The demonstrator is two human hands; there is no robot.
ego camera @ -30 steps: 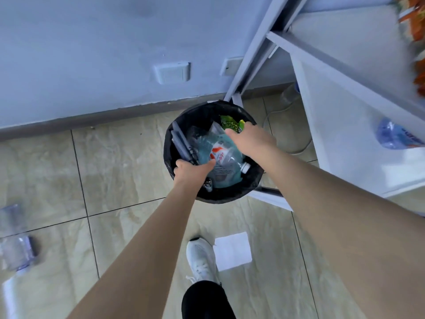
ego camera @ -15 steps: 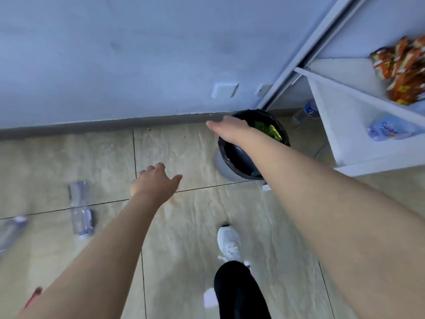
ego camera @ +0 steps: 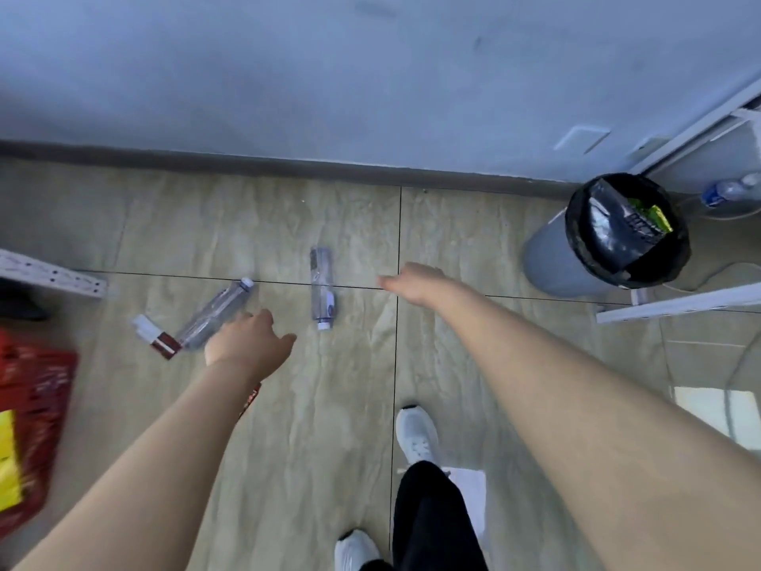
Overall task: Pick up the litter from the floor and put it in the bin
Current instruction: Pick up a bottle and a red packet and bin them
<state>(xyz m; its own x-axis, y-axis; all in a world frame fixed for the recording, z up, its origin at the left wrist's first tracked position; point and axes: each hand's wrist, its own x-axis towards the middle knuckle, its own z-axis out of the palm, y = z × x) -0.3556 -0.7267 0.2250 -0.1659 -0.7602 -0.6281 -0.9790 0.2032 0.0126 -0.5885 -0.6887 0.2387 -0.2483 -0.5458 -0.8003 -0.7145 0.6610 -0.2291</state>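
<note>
Both hands empty, fingers loose and spread. Left hand [ego camera: 246, 341] hovers near the base of the tilted clear plastic bottle [ego camera: 216, 313]; right hand [ego camera: 414, 283] reaches out just right of the second clear plastic bottle [ego camera: 322, 287], which lies along the tile seam. A small red-and-white packet [ego camera: 154, 336] lies beside the tilted bottle. The grey bin with black liner [ego camera: 584, 241] stands well apart at right, by the wall, some litter already inside.

Judgement: take one bottle per hand, grasping mid-body, not the cap. Thin plastic likely rolls if nudged, so close from above. Return for the packet.
</note>
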